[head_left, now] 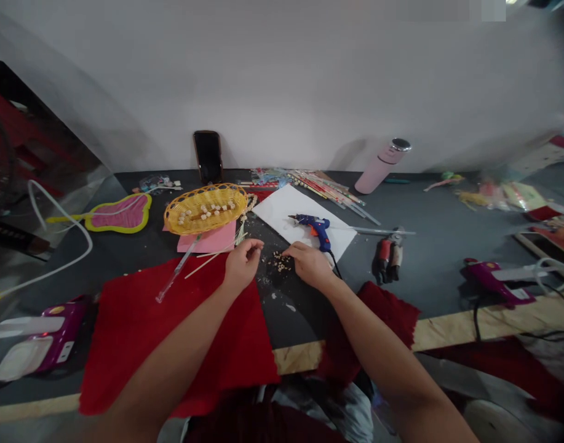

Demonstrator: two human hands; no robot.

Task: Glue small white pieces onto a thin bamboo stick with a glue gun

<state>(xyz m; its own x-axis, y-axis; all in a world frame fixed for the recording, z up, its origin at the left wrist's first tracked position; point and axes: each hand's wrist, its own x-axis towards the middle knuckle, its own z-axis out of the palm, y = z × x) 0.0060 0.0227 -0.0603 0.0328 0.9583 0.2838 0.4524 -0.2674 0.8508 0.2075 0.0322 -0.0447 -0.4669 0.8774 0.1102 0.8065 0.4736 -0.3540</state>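
Observation:
A small heap of pale wooden-looking beads (280,263) lies on the dark tabletop between my hands. My right hand (310,264) reaches the heap's right side, fingertips pressed together at the beads; anything between them is too small to make out. To the left, my left hand (243,264) hovers by the red cloth's corner with thumb and forefinger closed in a pinch, and what it holds, if anything, cannot be seen. A blue glue gun (315,229) rests on a white sheet (282,212) just beyond my right hand. Behind my left hand stands a yellow woven basket (171,216) with pale pieces inside.
Red cloth (180,332) covers the left front. Pliers (389,258) lie to the right. Along the wall are a phone (208,157), wrapped sticks (330,187) and a pink bottle (378,169). Purple devices (64,332) sit at both sides; a pink-yellow paddle (118,214) lies left.

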